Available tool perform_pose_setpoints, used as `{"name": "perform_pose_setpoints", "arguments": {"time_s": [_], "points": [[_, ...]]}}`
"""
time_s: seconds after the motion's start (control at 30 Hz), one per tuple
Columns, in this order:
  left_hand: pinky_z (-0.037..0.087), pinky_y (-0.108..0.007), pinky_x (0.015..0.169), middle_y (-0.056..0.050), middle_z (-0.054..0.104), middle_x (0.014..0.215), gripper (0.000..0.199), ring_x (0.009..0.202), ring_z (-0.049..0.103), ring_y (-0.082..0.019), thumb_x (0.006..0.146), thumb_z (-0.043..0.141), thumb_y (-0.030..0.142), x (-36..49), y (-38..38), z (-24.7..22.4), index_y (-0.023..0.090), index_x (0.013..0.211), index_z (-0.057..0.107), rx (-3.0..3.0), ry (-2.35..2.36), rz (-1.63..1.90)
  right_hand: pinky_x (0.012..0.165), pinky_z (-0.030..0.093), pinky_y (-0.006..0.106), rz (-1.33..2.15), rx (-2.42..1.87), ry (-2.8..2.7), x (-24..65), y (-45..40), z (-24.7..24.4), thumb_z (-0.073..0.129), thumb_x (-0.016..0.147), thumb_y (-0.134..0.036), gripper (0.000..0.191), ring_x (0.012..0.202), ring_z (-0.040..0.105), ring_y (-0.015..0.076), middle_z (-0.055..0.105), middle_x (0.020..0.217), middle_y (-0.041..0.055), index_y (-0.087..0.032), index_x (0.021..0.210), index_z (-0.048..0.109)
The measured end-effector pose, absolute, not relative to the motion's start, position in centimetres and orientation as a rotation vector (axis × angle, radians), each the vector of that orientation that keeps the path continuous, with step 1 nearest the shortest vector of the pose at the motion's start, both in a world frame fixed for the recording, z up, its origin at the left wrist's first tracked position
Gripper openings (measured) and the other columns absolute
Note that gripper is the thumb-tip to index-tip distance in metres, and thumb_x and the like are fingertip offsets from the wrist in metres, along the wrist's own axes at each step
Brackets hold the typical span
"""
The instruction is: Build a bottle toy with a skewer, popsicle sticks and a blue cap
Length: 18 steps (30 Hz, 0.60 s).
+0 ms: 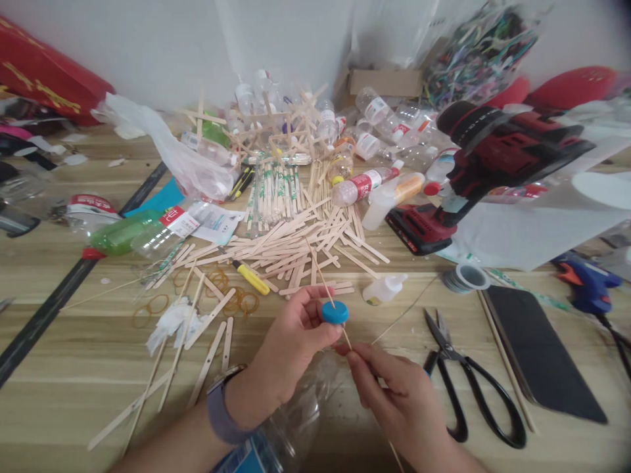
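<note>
My left hand grips a blue bottle cap between thumb and fingers. Through the cap runs a thin wooden skewer, slanting from upper left to lower right. Below the cap, my right hand pinches the same skewer, whose lower end shows again beneath that hand. Under both forearms lies a clear plastic bottle with a blue label, partly hidden by my left arm. Just right of my right hand rest black-handled scissors, blades apart.
Craft sticks are heaped ahead, with a yellow utility knife at their edge. A small glue bottle, wire spool and black phone lie rightward. A red-black cordless drill stands behind them. Plastic bottles crowd the back.
</note>
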<state>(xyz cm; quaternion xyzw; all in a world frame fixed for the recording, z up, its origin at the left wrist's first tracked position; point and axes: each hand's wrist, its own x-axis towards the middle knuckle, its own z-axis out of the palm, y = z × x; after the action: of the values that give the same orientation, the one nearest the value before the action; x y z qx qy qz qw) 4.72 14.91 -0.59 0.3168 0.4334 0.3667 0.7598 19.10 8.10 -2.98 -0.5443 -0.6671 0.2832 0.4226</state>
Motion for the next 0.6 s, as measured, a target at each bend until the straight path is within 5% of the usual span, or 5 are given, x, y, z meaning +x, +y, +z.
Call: {"name": "perform_pose_setpoints", "arguments": {"time_s": [0.27, 0.6], "points": [[0.046, -0.020, 0.065, 0.003, 0.063, 0.078, 0.047, 0.072, 0.056, -0.009, 0.063, 0.072, 0.010, 4.68, 14.93, -0.70, 0.015, 0.108, 0.058, 0.679, 0.953, 0.796, 0.041, 0.034, 0.018, 0.555, -1.363, -1.794, 19.21, 8.21, -2.63, 0.046, 0.095, -0.018, 0.027, 0.039, 0.048, 0.0073, 0.051, 0.050, -0.0063, -0.020, 0.070, 0.057], [0.049, -0.022, 0.064, 0.001, 0.062, 0.080, 0.049, 0.073, 0.056, -0.011, 0.059, 0.071, 0.012, 4.92, 14.88, -0.30, 0.014, 0.106, 0.060, 0.681, 1.021, 0.780, 0.045, 0.038, 0.018, 0.527, -1.356, -1.824, 19.12, 8.25, -2.85, 0.046, 0.095, -0.017, 0.025, 0.042, 0.053, 0.0084, 0.057, 0.053, -0.0046, -0.020, 0.073, 0.058]]}}
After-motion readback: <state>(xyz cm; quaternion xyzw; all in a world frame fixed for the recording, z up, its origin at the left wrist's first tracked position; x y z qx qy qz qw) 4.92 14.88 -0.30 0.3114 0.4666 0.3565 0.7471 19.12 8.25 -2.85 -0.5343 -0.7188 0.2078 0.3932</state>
